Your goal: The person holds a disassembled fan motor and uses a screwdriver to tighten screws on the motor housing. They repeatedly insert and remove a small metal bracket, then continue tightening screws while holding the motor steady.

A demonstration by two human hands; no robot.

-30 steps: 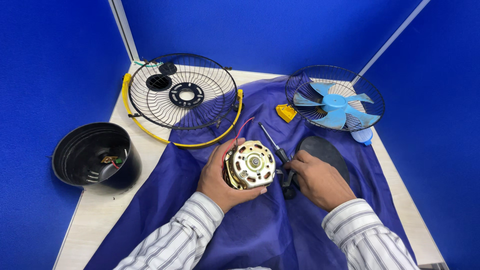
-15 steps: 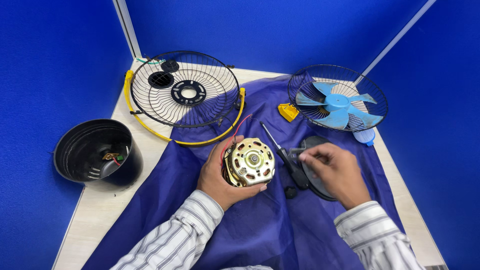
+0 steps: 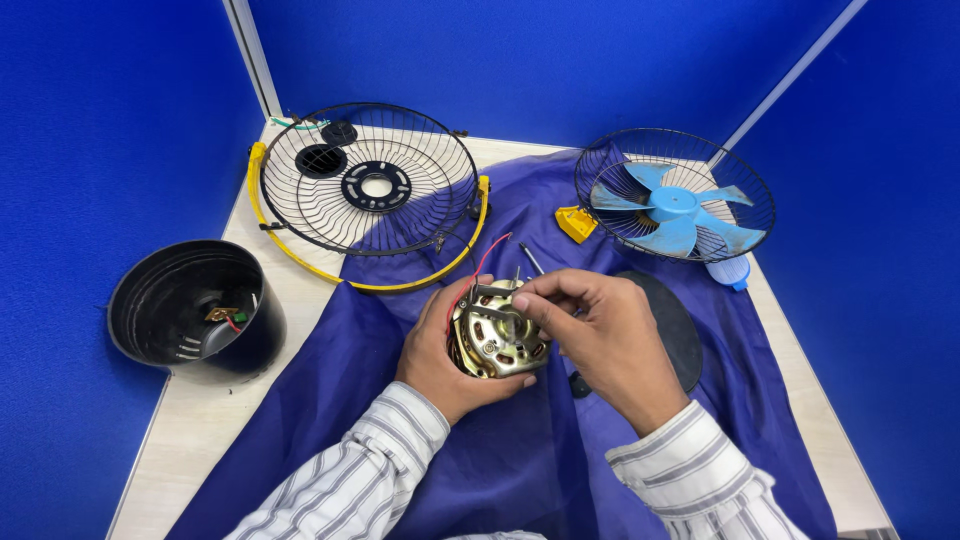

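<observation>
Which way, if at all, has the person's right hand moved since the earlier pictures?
Yes. The right hand has moved left, off the black disc on the cloth, onto the brass motor that the left hand holds.

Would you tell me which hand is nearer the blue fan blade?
Right. The right hand lies below-left of the blue fan blade; the left hand is farther left, cupping the motor.
</observation>
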